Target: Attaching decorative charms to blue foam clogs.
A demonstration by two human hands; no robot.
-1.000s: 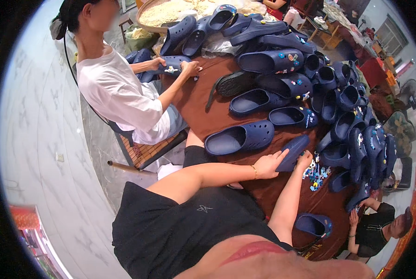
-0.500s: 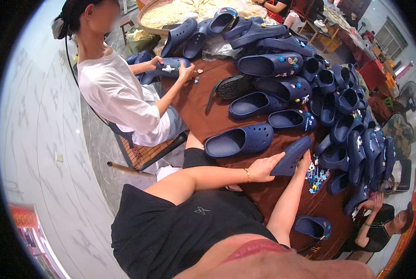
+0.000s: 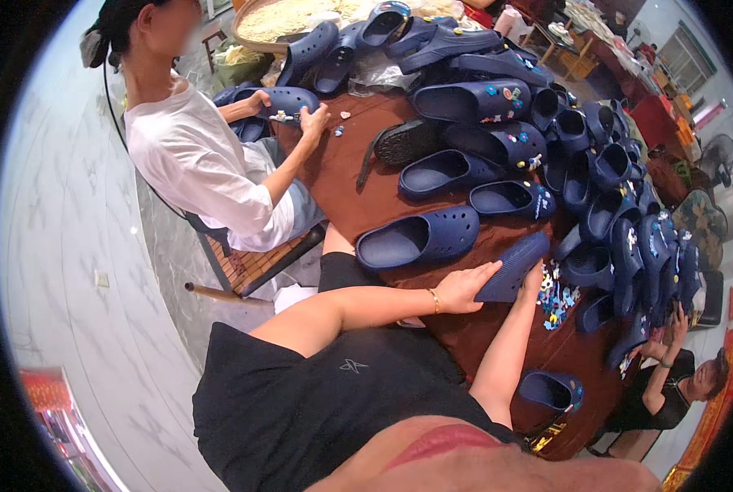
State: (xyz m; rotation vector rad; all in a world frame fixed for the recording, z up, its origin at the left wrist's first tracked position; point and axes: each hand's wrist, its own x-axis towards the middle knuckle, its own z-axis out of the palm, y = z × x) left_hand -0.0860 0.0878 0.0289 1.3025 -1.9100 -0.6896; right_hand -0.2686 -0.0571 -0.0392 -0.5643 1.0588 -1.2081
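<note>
Between my hands is a navy blue clog (image 3: 514, 269), tilted so that its ribbed underside shows. My left hand (image 3: 465, 289) grips the near end, fingers laid along the sole. My right hand (image 3: 531, 283) holds its right side, with the fingers partly hidden behind it. Just right of it lies a loose heap of small colourful shoe charms (image 3: 558, 300). A plain clog (image 3: 419, 238) with bare holes rests to the left. Beyond my hands sits another clog (image 3: 512, 199) with charms on its toe.
Many clogs (image 3: 616, 168) are piled at the right and back of the brown-covered table (image 3: 346, 176). One clog (image 3: 551, 390) lies near my right forearm. A co-worker (image 3: 206, 164) at left holds a clog (image 3: 280, 102); another person (image 3: 669, 385) sits at lower right.
My hands keep hold of the clog, which has turned only slightly. The view has shifted a little. At lower right, the other person's hand and head have moved.
</note>
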